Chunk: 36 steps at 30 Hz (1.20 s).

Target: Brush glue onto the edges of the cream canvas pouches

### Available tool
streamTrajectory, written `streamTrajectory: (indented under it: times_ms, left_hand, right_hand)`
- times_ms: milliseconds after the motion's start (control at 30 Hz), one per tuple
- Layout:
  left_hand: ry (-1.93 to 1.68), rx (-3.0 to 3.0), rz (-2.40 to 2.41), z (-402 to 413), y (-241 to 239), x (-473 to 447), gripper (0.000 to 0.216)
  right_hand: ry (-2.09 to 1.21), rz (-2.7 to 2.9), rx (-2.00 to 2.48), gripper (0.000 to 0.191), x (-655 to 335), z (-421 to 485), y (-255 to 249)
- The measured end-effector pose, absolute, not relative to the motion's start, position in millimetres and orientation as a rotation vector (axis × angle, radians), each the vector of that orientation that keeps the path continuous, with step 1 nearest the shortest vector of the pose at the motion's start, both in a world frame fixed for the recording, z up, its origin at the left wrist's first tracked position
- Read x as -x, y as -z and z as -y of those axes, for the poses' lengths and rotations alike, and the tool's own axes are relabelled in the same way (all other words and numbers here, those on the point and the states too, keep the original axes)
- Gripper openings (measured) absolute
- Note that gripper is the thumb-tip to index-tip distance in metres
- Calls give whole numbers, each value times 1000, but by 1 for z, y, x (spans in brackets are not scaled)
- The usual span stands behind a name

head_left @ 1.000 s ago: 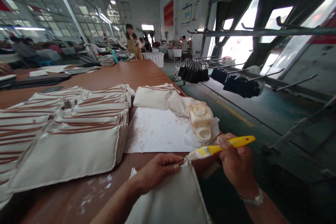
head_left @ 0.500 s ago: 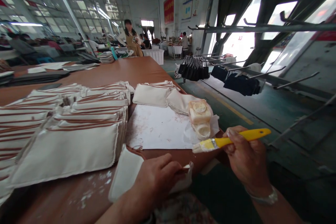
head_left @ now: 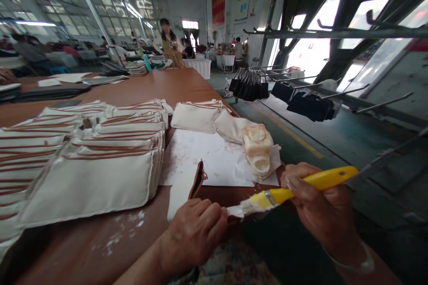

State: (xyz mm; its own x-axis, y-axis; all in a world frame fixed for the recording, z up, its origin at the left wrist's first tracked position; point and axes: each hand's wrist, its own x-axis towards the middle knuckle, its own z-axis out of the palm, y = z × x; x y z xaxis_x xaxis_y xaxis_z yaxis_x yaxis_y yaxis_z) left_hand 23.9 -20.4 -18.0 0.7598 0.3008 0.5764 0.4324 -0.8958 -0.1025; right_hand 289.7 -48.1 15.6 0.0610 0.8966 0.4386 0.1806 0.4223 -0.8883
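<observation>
My left hand [head_left: 197, 229] is closed on a white fabric pouch piece [head_left: 180, 196] with a brown edge, at the near side of the table. In my right hand [head_left: 321, 205] is a paintbrush [head_left: 284, 193] with a yellow handle, gripped from above. Its pale, coated bristles touch the end of the piece that sticks out to the right of my left fingers. Behind the brush a glue container [head_left: 257, 142], cream-coloured and caked, stands on white paper [head_left: 197, 151]. My left hand hides the middle of the piece.
Stacks of white pouches with brown edges [head_left: 93, 182] fill the table's left, and more white pouches [head_left: 194, 117] lie behind the paper. A metal rack [head_left: 354, 93] with dark hanging goods stands right. Beyond the brown table [head_left: 174, 80] is a person [head_left: 170, 46].
The paintbrush has moved down and left onto the right end of the piece. My left hand has turned the piece, so its brown edge now stands up to the left.
</observation>
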Motion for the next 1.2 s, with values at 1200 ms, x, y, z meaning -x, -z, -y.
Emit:
streamTrajectory:
  times_ms: [1200]
  left_hand:
    - [276, 3414, 2542, -99, 17, 156, 63]
  right_hand:
    - [-268, 1816, 1575, 28, -356, -69, 97]
